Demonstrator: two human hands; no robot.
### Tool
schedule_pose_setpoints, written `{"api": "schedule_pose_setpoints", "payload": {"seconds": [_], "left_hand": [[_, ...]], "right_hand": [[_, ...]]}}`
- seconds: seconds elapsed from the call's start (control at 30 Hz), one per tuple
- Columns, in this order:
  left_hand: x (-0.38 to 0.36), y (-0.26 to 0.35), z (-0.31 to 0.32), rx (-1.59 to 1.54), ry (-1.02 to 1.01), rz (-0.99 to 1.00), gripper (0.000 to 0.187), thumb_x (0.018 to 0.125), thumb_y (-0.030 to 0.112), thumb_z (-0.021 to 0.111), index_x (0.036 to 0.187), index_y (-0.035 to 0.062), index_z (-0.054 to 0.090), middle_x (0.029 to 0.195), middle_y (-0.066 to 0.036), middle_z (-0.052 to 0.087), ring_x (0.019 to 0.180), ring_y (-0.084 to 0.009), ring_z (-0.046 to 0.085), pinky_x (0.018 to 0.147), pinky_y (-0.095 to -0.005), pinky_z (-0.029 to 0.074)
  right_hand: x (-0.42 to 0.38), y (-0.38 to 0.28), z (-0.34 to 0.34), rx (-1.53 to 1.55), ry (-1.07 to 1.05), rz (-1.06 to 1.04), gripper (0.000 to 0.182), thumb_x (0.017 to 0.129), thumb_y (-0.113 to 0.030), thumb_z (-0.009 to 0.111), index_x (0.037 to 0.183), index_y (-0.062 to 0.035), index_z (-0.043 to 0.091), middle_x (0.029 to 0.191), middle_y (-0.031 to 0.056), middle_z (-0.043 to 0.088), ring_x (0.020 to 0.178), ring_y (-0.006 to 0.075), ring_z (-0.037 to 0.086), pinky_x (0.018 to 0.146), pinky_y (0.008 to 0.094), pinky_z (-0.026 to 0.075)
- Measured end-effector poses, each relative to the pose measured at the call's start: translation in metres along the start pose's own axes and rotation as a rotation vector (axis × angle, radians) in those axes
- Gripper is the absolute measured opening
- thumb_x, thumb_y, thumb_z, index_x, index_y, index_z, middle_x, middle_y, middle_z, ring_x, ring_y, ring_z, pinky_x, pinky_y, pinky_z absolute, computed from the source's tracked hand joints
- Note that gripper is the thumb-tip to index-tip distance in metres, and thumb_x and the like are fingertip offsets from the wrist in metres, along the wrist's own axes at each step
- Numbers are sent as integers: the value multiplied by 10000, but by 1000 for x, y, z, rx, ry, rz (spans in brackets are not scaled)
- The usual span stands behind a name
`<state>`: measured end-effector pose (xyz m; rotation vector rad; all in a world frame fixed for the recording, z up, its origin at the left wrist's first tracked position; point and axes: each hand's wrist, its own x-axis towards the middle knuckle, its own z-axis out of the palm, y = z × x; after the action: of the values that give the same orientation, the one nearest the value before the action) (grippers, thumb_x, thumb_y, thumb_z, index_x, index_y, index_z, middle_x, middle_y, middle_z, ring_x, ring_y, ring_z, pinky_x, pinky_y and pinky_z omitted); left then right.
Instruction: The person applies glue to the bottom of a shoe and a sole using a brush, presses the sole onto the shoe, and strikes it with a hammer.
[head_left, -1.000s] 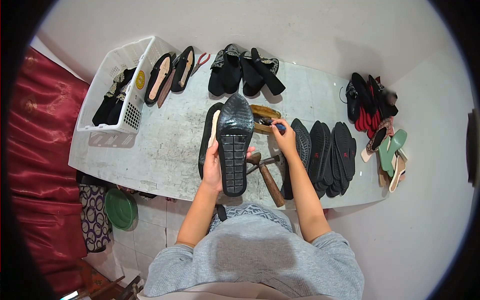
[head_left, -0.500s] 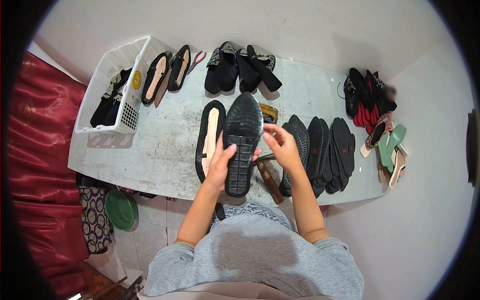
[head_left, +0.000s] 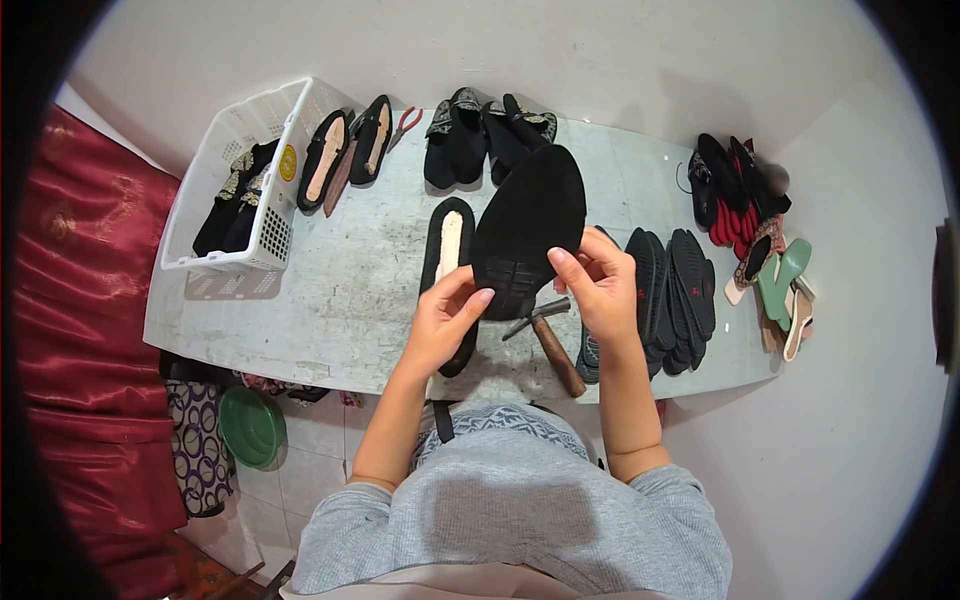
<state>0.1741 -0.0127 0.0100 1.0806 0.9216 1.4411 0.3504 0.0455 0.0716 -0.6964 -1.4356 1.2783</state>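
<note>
A black shoe sole [head_left: 532,215] is held up over the table between both hands, its wide rounded end tilted up towards the camera. My left hand [head_left: 446,318] is closed on its lower left edge, thumb in front. My right hand [head_left: 602,285] pinches its right edge with thumb and fingers. Behind the sole at the left lies a black shoe piece [head_left: 452,245] with a pale insole, partly covered by the sole and my left hand. A hammer [head_left: 556,355] with a wooden handle lies on the table below the sole.
Stacked black soles [head_left: 688,300] lie at the right, beyond them red-and-black shoes [head_left: 738,190] and green sandals [head_left: 785,280]. Finished-looking black shoes [head_left: 455,150] stand along the back. A white basket [head_left: 285,215] holds shoes at the left, beside two shoe pieces [head_left: 322,160] and pliers [head_left: 405,124].
The sole has moved up and right and is tilted, so its grooved part is foreshortened. My right hand has gone from beside the sole to gripping its edge.
</note>
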Motion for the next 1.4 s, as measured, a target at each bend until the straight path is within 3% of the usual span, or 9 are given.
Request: {"api": "schedule_pose_setpoints", "payload": {"seconds": [0.07,0.13,0.2,0.27,0.43,0.63,0.9,1.2,1.4], "left_hand": [[10,11,-12,347,76,241,162,785,39,671,939,11,635,853,-16,551,747,-88,493,634,-212,379],[17,25,-28,631,168,398,165,740,55,704,902,55,673,829,-20,541,724,-101,497,612,-207,368],[24,41,-41,683,152,404,276,736,81,699,1009,122,694,789,-15,556,664,-89,479,579,-216,374],[30,40,-54,543,137,218,299,771,53,655,1064,113,671,858,-35,622,732,-86,555,640,-212,432],[43,23,-82,392,57,167,312,814,32,592,1117,94,635,1036,-72,650,918,-132,617,790,-256,474],[38,-4,-111,752,-136,61,339,823,58,544,1150,106,620,1190,-88,593,1192,-244,479,989,-370,364],[24,-28,-112,810,-126,144,370,826,213,619,1194,188,593,1255,-83,555,1294,-322,348,1031,-438,293],[6,-47,-97,703,-52,197,494,842,245,619,1300,112,487,1403,-136,391,1309,-336,328,1060,-415,261],[-2,-55,-91,709,-108,174,586,912,228,511,1419,64,268,1451,-199,272,1347,-351,253,1073,-409,238]], "right_hand": [[2,-8,9,-163,-27,-166,189,789,-25,670,977,-5,674,812,37,527,654,73,517,574,207,437],[4,-17,23,-282,-36,-291,236,740,-8,685,973,-46,690,799,36,512,657,83,518,588,218,445],[1,-25,35,-464,-68,-381,393,620,31,689,970,-146,720,761,24,468,667,114,525,607,242,458],[1,-14,45,-490,-112,-482,438,611,55,660,983,-169,720,770,19,486,683,130,530,610,251,466],[-12,34,54,-637,-147,-423,469,647,59,652,992,-254,712,841,52,565,741,181,588,630,284,495],[-52,101,49,-785,-119,-266,422,664,25,675,984,-248,711,886,51,573,846,206,580,725,317,486],[-76,98,65,-805,-9,-83,388,680,16,628,1014,-169,694,985,64,603,951,237,561,859,355,426],[-73,89,78,-650,162,71,252,759,-54,654,1009,-85,657,953,92,637,899,230,605,782,325,468],[-70,90,82,-628,245,138,324,723,-66,687,1044,-61,643,908,64,646,817,162,614,702,272,464]]}}
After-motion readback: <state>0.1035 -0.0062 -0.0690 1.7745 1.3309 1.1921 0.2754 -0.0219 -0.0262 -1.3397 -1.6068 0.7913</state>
